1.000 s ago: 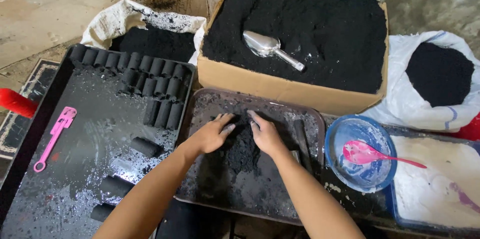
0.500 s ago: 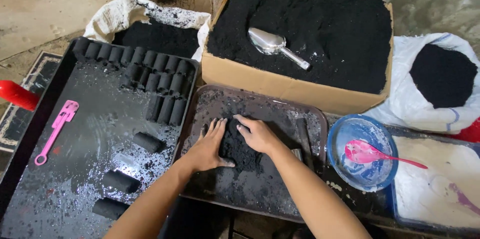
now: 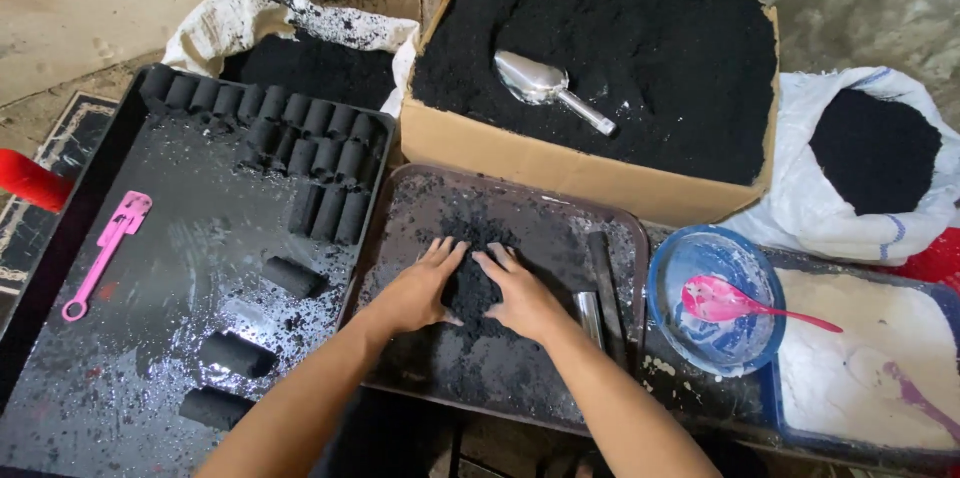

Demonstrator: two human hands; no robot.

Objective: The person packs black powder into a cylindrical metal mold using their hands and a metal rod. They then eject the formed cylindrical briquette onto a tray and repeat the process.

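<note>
Left hand (image 3: 415, 290) and right hand (image 3: 522, 294) — fingers spread flat, grasping nothing — press black powder mound (image 3: 470, 283); brown tray (image 3: 560, 223) beneath.

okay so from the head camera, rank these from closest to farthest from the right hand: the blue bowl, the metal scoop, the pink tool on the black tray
Measured from the right hand:
1. Blue bowl, just to its right, holding a pink spoon.
2. Metal scoop, beyond it, lying on the black powder in the cardboard box.
3. Pink tool, far left on the black tray, past the left hand.

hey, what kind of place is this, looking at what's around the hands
Probably a small, floor-level charcoal briquette workshop: a cardboard box heaped with black powder, a black tray holding pressed black cylinders, and both hands pressing a powder pile.
</note>
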